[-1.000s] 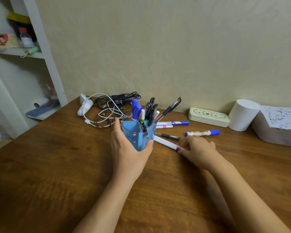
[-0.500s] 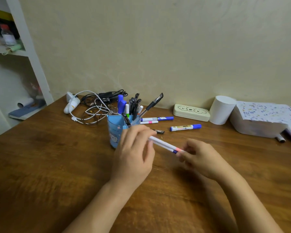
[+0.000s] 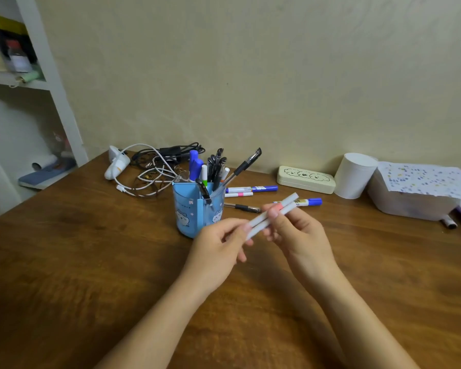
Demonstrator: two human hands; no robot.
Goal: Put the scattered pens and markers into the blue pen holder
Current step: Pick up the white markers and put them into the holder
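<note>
Brown wooden desk (image 3: 91,275) fills the foreground, with two bare forearms reaching in from the bottom edge. Both hands meet just above the desk in front of the holder. The left hand (image 3: 216,251) has its fingers closed on the lower end of two white pens (image 3: 270,215) held side by side; the right hand (image 3: 298,235) pinches the same pens near their middle, thumb on a pink band. The pens tilt up toward the right, off the desk.

Just behind the hands stands the blue pen holder (image 3: 189,209), upright, already crowded with black pens and blue markers. To its right, flat on the desk, lie a black pen (image 3: 242,207), a blue-capped marker (image 3: 310,201), a pink-banded white pen (image 3: 238,194) and a long blue-capped marker (image 3: 253,188).

Farther back, near the wall, are tangled cables (image 3: 149,171), a cream pencil case (image 3: 305,179), a white cup (image 3: 354,175) and a white box (image 3: 410,201) under speckled paper. A white shelf unit (image 3: 51,83) stands at far left
</note>
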